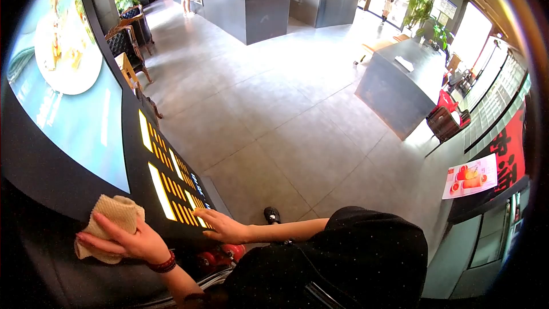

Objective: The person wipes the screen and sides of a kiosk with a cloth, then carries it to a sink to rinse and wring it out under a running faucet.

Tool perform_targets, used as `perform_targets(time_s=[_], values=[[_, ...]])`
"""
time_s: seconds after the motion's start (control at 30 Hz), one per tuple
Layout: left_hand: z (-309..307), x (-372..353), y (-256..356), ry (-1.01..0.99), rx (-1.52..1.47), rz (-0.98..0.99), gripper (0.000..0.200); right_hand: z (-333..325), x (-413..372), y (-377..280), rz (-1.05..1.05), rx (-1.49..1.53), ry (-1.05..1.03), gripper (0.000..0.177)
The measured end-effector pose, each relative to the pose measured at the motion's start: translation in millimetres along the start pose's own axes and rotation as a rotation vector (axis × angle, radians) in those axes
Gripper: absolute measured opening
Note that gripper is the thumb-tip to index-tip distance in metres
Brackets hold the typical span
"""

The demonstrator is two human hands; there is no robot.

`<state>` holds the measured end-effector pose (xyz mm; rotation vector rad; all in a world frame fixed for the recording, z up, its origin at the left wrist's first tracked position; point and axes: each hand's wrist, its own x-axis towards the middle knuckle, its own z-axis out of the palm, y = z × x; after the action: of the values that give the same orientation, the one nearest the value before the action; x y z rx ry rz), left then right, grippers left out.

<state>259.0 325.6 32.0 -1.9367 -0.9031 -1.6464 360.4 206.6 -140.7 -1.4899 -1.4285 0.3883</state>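
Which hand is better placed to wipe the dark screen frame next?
Left, probably: the left hand presses the cloth on the dark screen frame; the right hand is bare, touching the lit yellow panel.

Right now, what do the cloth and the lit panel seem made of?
The cloth in the left hand looks like soft woven fabric, beige and matt: it bunches. The panel looks like smooth dark glass or plastic, since yellow light shines through it.
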Motion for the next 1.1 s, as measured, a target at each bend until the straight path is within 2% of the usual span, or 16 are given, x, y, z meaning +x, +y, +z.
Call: perform_targets(time_s=[0.3, 0.47, 0.6, 1.1], values=[[4, -22, -4, -0.026, 0.079, -0.014, 0.067, 15, 0, 16, 0.001, -0.031, 0.011, 0.060], [7, -62, -9, -0.090, 0.061, -0.026, 0.071, 18, -5, 21, 0.029, -0.063, 0.017, 0.059], [14, -97, -16, -0.104, 0.073, 0.002, 0.062, 11, -9, 18, 0.063, -0.079, 0.015, 0.060], [26, -225, -30, -0.412, -0.025, -0.116, 0.066, 7, -19, 37, 0.073, -0.129, -0.005, 0.056]])
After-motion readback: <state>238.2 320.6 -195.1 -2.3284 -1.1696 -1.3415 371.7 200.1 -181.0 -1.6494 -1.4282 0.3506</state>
